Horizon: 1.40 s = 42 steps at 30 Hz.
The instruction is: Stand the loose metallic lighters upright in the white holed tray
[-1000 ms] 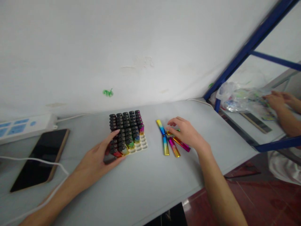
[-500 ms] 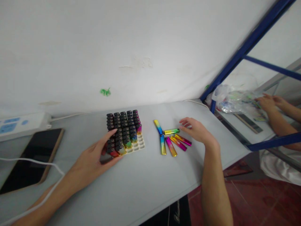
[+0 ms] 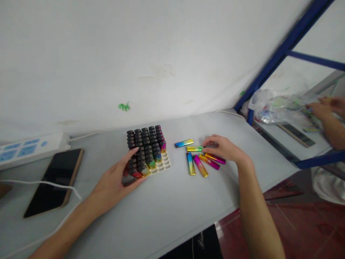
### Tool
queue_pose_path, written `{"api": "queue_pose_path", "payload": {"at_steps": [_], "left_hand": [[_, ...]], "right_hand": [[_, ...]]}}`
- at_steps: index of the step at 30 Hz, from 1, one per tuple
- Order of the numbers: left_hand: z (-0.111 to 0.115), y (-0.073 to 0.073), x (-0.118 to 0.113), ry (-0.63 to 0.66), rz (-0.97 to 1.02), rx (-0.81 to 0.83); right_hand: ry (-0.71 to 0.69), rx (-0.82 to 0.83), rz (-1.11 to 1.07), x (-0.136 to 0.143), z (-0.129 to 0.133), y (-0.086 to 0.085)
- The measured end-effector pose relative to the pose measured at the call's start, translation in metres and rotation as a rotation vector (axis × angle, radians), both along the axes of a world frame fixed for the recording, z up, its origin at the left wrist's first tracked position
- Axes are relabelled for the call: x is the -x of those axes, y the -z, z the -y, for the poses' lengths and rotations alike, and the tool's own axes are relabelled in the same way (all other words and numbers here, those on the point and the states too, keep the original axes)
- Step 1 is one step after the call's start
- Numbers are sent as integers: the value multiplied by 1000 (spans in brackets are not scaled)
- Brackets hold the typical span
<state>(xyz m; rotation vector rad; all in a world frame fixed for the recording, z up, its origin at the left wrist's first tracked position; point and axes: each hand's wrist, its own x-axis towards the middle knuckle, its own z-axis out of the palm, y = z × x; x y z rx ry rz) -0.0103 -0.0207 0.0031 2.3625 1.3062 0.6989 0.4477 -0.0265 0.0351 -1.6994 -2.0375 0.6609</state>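
rainbow lighter (image 3: 194, 148) under curled fingers (image 3: 208, 144)

No readable text, label or number anywhere in view.

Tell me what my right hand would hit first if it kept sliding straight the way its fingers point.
Your right hand points left along the table, fingertips at the yellow-green lighter. That lighter comes first; past it lies the blue-yellow lighter, then probably the tray of lighters, though depth is hard to judge.
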Motion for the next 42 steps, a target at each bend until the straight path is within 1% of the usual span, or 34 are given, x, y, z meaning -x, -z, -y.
{"api": "queue_pose_path", "payload": {"at_steps": [2,6,9,11,14,19,23,25,29,32,34,39,42], "left_hand": [[0,-1,1,1,2,5],[1,-3,1,-26,-24,34],[2,-3,0,-14,-16,11],[2,-3,-1,-12,-8,5],[2,-1,-1,-24,-19,14],[2,4,1,-2,-2,20],[0,10,3,4,10,-8],[-1,11,3,-5,7,-27],[-2,8,2,-16,-3,-8],[-1,5,1,-29,-11,18],[0,5,1,-41,-20,26],[2,6,2,-103,-70,40],[1,3,1,-101,-89,34]], "right_hand": [[-15,10,7,4,0,-1],[32,13,-32,11,2,-5],[48,14,-82,15,4,-9],[51,-8,-77,16,4,-11],[57,-34,-50,15,3,-10],[63,-23,-18,11,0,-5],[81,-99,-6,11,-1,-2],[109,-110,-10,10,-1,-3],[178,-52,-38,8,3,-9],[226,-34,-13,9,16,-13],[261,-59,15,13,31,-11],[389,-201,43,27,77,6],[381,-216,12,30,90,15]]}}
